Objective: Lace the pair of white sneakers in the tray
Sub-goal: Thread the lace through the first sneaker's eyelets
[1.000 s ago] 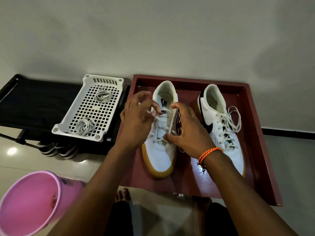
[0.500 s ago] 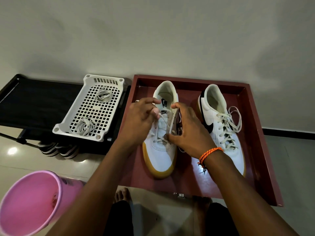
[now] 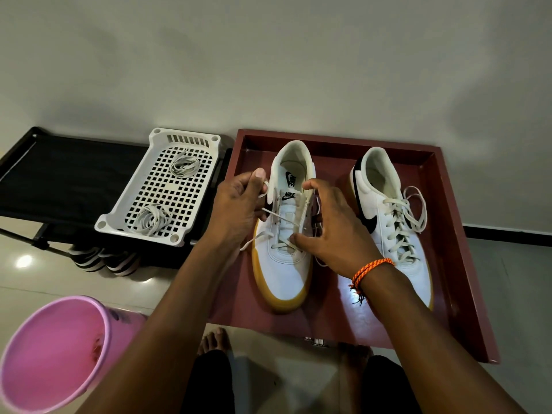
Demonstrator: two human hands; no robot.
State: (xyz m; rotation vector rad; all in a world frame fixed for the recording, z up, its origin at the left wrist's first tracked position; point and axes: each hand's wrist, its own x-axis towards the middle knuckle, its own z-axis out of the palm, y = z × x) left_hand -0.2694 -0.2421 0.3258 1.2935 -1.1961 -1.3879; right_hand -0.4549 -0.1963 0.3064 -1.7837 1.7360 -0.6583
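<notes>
**Left sneaker half laced, right one done**

Since a second ago our left hand (image 3: 239,210) has drawn its lace (image 3: 280,218) out toward the tray's left edge, fingers pinched on the end. Our right hand (image 3: 334,231) grips the eyelet flap of the left sneaker (image 3: 283,273), fingers curled. We judge only its lower eyelets threaded; the upper rows remain. Two sneakers sit in the red tray (image 3: 466,264); the right sneaker (image 3: 397,234) near the right edge looks fully laced. Two spare lace bundles (image 3: 183,165) lie in one white basket (image 3: 119,225).
</notes>
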